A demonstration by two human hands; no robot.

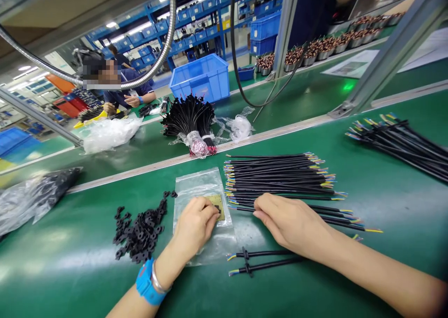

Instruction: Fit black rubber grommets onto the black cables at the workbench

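Observation:
My left hand, with a blue band and a silver bangle on the wrist, is closed in a pinch on a small black plastic clip. Under it lie a yellowish plate and a clear plastic bag. Over the lower edge of a row of black cables with stripped coloured wire ends, my right hand pinches a black cable near its left end. Two cables with black clips across them lie below that hand. Loose black clips form a heap left of the bag.
A metal rail crosses behind the cables. Beyond it are bundled black wires, a blue crate and copper-wound parts. More cables lie at right, a bagged black bundle at left. A co-worker sits opposite.

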